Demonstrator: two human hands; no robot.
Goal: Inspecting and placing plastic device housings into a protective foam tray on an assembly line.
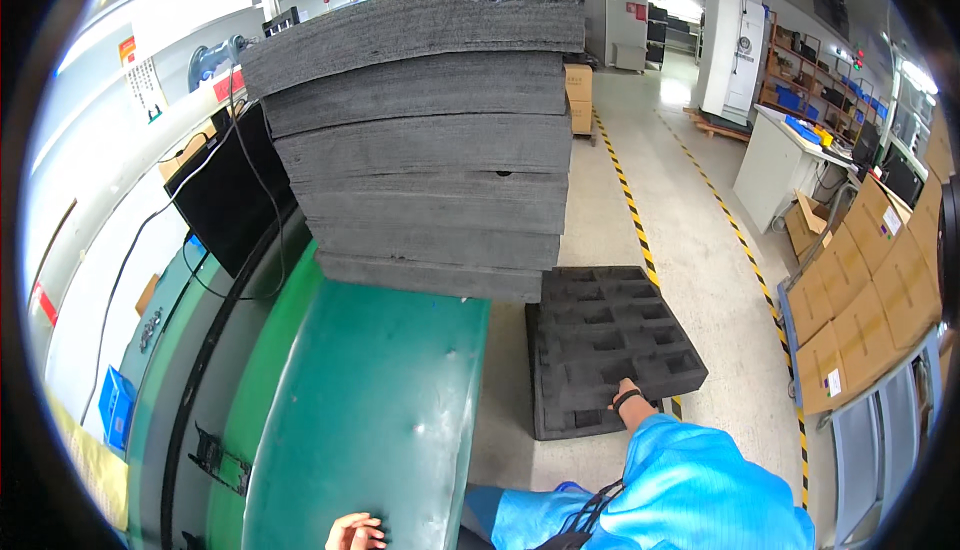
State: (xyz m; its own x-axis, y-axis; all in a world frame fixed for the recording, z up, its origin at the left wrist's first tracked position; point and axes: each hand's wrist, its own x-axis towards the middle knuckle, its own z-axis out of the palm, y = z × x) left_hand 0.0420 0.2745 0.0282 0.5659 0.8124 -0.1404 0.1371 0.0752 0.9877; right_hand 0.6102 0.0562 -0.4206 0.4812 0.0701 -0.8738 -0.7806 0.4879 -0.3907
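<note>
Down at the right, my right hand (627, 392) reaches to a black foam tray (598, 348) with rows of rectangular pockets. Its fingers hook into a pocket near the tray's front edge and grip the foam; the fingertips are partly hidden. More dark foam shows beneath that tray's left side. My left hand (356, 532) hovers at or rests on the near end of the green tabletop (375, 400), fingers loosely bent and holding nothing. On the far part of that tabletop rises a tall stack of thick grey-black foam slabs (430, 145).
Left of the tabletop are a black monitor (225, 185), loose cables and a blue bin (117, 406). Cardboard boxes (850, 295) are piled on a cart at the right. Yellow-black floor tape (632, 205) marks an aisle; a white desk (785, 165) stands beyond.
</note>
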